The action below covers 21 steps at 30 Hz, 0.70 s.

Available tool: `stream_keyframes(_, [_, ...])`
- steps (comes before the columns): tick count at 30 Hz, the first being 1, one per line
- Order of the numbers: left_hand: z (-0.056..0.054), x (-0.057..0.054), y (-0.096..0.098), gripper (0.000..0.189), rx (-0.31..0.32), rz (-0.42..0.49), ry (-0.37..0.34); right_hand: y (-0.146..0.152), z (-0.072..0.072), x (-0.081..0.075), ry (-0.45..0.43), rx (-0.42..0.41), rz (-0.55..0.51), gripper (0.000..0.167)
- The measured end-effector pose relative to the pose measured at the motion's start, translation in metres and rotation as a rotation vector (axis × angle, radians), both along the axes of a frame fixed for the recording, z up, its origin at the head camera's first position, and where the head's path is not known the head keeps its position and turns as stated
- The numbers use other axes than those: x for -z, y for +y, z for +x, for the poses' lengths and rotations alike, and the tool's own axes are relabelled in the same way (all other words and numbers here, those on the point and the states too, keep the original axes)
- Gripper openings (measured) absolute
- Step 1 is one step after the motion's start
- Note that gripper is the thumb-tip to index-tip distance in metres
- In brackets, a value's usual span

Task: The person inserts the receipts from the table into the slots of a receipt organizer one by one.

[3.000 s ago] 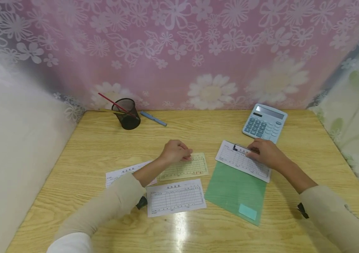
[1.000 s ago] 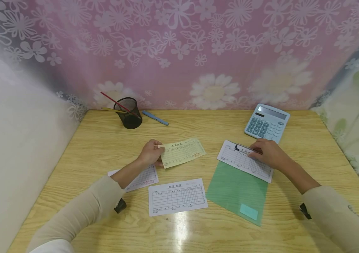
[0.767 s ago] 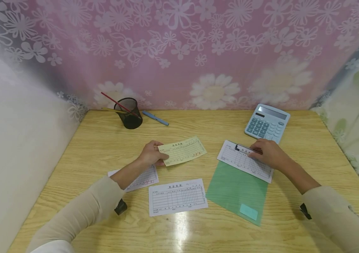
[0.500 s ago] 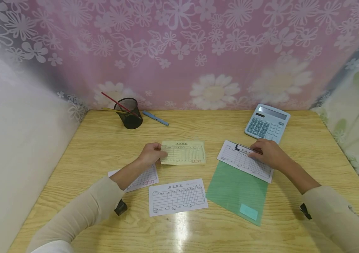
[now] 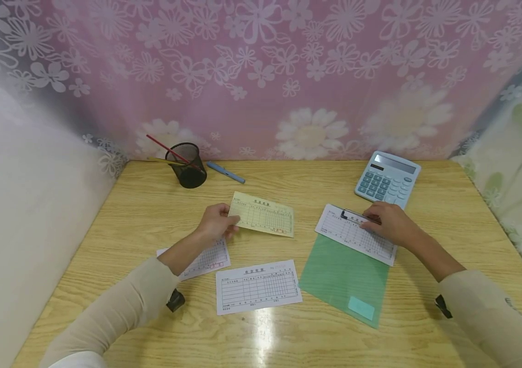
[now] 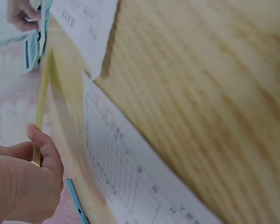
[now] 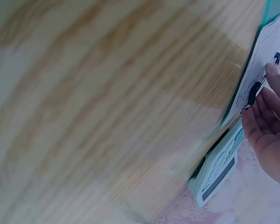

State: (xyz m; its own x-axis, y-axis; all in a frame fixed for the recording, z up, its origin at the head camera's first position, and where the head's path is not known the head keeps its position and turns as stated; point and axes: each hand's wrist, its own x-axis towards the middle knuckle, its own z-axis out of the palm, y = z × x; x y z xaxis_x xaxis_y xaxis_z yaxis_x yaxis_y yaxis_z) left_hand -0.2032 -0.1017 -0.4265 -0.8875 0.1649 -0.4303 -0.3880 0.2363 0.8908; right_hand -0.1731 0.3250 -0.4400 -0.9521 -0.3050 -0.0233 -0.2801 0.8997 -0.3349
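My left hand (image 5: 214, 222) pinches the left end of a yellow receipt slip (image 5: 263, 217), thumb on its printed face. In the left wrist view the yellow slip (image 6: 43, 88) appears edge-on, raised off the table. A white receipt slip (image 5: 357, 235) lies on a translucent green clipboard (image 5: 345, 276), under its metal clip (image 5: 353, 216). My right hand (image 5: 391, 222) grips that clip at the top; in the right wrist view, thumb and fingers are on the clip (image 7: 255, 91). Two more white receipts lie on the table, one in front (image 5: 259, 289) and one partly under my left forearm (image 5: 210, 260).
Right behind the clipboard is a light blue calculator (image 5: 388, 179). A black mesh pen cup (image 5: 190, 176) with a red and a yellow pencil stands at the back left, beside a blue pen (image 5: 225, 172). A flowered curtain (image 5: 261, 92) borders the wooden table's far edge.
The left hand has picked up the yellow slip from the table and moved it left. Over the last half second the slip has tilted, its left end higher. The right hand stays at the clip.
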Motion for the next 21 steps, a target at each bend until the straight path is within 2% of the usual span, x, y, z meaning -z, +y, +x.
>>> stream_keyframes(3, [-0.002,-0.005,-0.001,0.018,-0.013,-0.019,0.009,0.000,0.000,-0.001,-0.002,-0.005,0.002,0.029])
stream_keyframes(7, [-0.007,-0.009,-0.001,0.017,-0.017,-0.044,0.054,0.000,0.000,-0.002,0.003,-0.014,0.007,0.030])
stream_keyframes(12, [-0.012,-0.016,0.004,0.020,-0.007,0.001,0.141,0.001,0.001,-0.002,0.010,-0.018,0.008,0.029])
stream_keyframes(16, [-0.013,-0.024,0.019,0.020,0.006,0.065,0.162,0.000,0.000,-0.001,0.010,-0.019,0.009,0.029])
stream_keyframes(21, [-0.008,-0.028,0.048,0.019,0.069,0.098,0.152,0.000,-0.001,-0.001,0.009,-0.017,0.016,0.028])
